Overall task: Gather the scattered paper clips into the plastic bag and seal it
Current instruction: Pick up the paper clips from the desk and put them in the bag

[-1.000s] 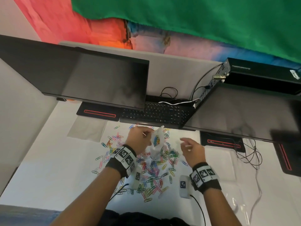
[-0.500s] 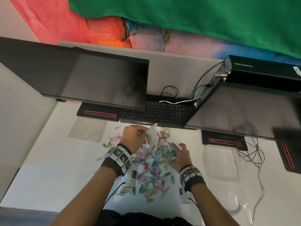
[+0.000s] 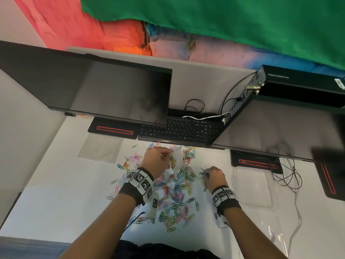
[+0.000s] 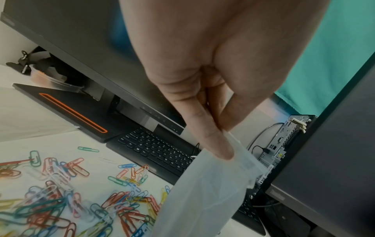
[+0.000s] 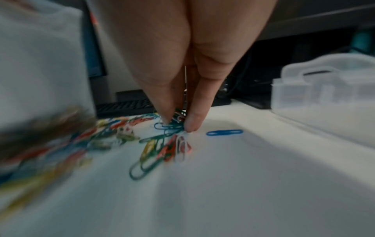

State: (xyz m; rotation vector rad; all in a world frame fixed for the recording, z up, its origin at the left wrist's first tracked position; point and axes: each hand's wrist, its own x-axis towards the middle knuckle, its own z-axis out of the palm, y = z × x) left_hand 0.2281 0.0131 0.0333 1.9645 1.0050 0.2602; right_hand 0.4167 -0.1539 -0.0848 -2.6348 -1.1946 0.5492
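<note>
Far left: dark left monitor [image 3: 89,86], its stand base [image 3: 113,128] marked with a red-orange slot. A clear tub with something orange sits behind the base in the left wrist view (contents not identifiable).

Left hand [image 3: 156,159]: raised above the desk [image 3: 46,202], thumb and forefinger pinched on the top edge of the plastic bag [image 3: 174,165]. Bag hangs down, translucent white; a small cluster of coloured clips shows through it in the head view. Mouth appears unsealed.

Centre: paper clips [image 3: 175,195], many colours, spread thick on the white desk between both wrists and forward to the keyboard [image 3: 179,130]. Most are still loose.

Right hand [image 3: 214,176]: down at the right fringe of the scatter, fingertips [image 5: 192,123] closed together on a few clips, teal and white among them. One blue clip [image 5: 224,132] lies just beside, untouched.

Step in hand, as I judge it: mid-gathering, early; another pinch being picked up. Next move calls for lifting that pinch cleanly, carrying it left to the bag mouth, and the left hand holding the mouth open enough to take it. Sealing is far off.

Right: second monitor [image 3: 280,131], clear plastic container [image 5: 324,83], black computer case [image 3: 298,83].

Writing: the right monitor's bezel carries a logo in the left wrist view, too blurred to read. Square coded markers on both wrist bands. Keyboard legends too small.
</note>
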